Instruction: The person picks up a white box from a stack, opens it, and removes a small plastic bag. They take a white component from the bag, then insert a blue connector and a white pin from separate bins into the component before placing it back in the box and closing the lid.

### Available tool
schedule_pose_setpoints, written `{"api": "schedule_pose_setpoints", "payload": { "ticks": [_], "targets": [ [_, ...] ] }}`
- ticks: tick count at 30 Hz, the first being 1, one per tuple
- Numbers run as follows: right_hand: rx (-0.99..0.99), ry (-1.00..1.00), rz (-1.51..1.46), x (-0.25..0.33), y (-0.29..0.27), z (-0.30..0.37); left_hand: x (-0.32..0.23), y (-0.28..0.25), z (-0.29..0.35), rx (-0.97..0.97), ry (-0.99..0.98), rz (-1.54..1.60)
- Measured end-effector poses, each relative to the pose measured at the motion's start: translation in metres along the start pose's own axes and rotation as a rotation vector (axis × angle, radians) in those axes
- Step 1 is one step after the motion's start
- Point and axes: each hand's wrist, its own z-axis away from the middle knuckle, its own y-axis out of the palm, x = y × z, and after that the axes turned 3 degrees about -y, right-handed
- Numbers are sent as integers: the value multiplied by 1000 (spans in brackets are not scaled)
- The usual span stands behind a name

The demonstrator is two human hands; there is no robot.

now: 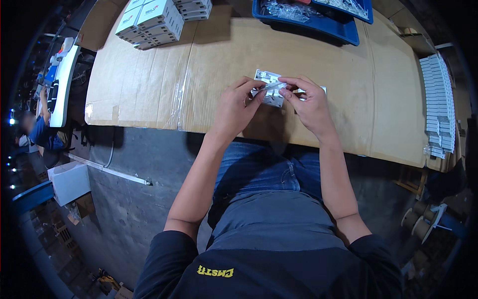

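Observation:
My left hand point(235, 105) and my right hand point(311, 105) meet over the near middle of the table. Between their fingertips they pinch a thin whitish strip point(272, 86), one end in each hand. Its exact kind is too small to make out. Just beneath lies a white plastic housing point(261, 74) with moulded shapes inside, partly covered by my fingers. Another white piece point(323, 90) peeks out behind my right hand, mostly hidden.
Cardboard covers the table point(149, 84). White boxes point(154, 22) are stacked at the far left. Blue trays point(313, 30) of small bagged parts stand at the far side. A long stack of white plastic pieces point(438, 99) lines the right edge. A person point(45, 127) works at the left.

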Motion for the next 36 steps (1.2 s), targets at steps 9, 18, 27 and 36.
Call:
{"api": "schedule_pose_setpoints", "payload": {
  "ticks": [9,18,27,36],
  "targets": [
    [-72,-163,161,-12,1,-8,1,-8,-25,13,29,12],
    [13,-50,394,-28,15,-6,26,-2,-27,67,191,-433],
    [35,-186,530,-28,9,-16,21,-1,-32,72,78,-397],
    [11,-190,625,-27,6,-20,28,3,-8,30,271,-350]
  ]
}}
